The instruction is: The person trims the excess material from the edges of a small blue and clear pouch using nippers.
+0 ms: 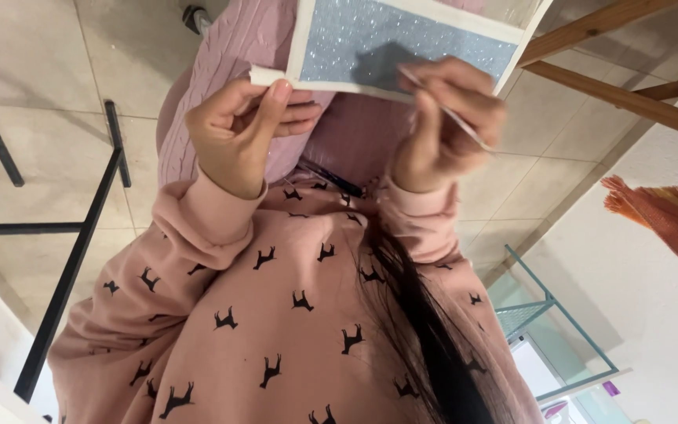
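A rectangular sheet (402, 39) with a white border and a glittery blue-grey face is held up over my lap. My left hand (233, 129) pinches its near left white corner (267, 76) between thumb and fingers. My right hand (445, 126) is closed on a thin pale stick-like tool (464, 129), which is blurred; its upper end rests against the sheet's lower edge. Both sleeves are pink with small black animal shapes.
A pink cable-knit cloth (221, 71) covers my lap, with a dark pen-like item (331, 179) on it. Black metal frame legs (80, 235) stand left, wooden bars (614, 94) upper right. An orange fringed cloth (668, 216) and a teal metal rack (551, 314) are right.
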